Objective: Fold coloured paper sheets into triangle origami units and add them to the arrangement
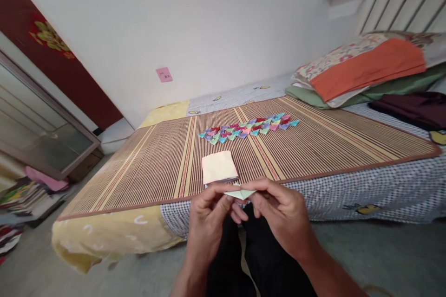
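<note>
Between my two hands is a small pale green piece of folded paper (240, 193), its lower edge coming to a point. My left hand (211, 211) pinches its left end between thumb and forefinger. At the other end, my right hand (280, 213) pinches it the same way. Just beyond my fingers a stack of cream-coloured square paper (219, 167) lies on the mat. Farther back, several small folded paper pieces (249, 128) in blue, green, red, pink and purple stand in close rows.
A striped bamboo mat (146, 167) covers the bed in front of my knees. Folded bedding (369, 72) is piled at the right, with dark cloth (411, 109) beside it. A pink note (164, 74) is on the wall. Books (24, 197) lie at the far left.
</note>
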`<state>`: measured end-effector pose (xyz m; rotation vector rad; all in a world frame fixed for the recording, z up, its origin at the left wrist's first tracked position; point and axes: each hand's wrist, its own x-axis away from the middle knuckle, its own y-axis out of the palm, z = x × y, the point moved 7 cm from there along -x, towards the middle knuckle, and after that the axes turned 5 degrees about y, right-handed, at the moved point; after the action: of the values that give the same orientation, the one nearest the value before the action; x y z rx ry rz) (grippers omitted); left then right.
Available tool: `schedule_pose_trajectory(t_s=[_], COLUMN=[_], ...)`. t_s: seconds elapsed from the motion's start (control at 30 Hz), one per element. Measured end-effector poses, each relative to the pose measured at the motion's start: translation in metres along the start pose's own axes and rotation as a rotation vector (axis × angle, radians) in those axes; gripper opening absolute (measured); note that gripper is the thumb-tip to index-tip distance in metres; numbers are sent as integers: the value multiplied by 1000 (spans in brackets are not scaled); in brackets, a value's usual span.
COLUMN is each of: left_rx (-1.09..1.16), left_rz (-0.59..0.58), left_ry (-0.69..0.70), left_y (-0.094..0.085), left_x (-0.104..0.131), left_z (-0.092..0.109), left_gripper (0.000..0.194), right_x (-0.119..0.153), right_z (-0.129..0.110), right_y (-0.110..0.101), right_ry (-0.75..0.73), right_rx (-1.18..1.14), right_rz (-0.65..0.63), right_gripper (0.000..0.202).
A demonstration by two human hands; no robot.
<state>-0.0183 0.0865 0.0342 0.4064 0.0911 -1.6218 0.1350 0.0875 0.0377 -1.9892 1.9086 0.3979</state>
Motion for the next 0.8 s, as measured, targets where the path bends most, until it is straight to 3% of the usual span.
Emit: schedule_pose_trajectory(t_s=[0.2,0.37,0.5,0.8], left_rx=[148,126,124,93], left_rz=[-29,-40,-94,-130], left_ry=[-38,-31,-25,130], left_y=[0,-1,0,3], left_x=[1,3,4,3], left_z=[-6,-2,-1,7], left_gripper=[11,10,13,19], right_x=[3,1,-1,0], right_z=[4,-9,-12,-15], right_y=[5,5,3,2], right_ry=[66,-67,-87,-84], right_rx=[-164,-181,-152,-163], right_rz=[-34,-63,-65,-51], right_gripper=[11,13,15,13])
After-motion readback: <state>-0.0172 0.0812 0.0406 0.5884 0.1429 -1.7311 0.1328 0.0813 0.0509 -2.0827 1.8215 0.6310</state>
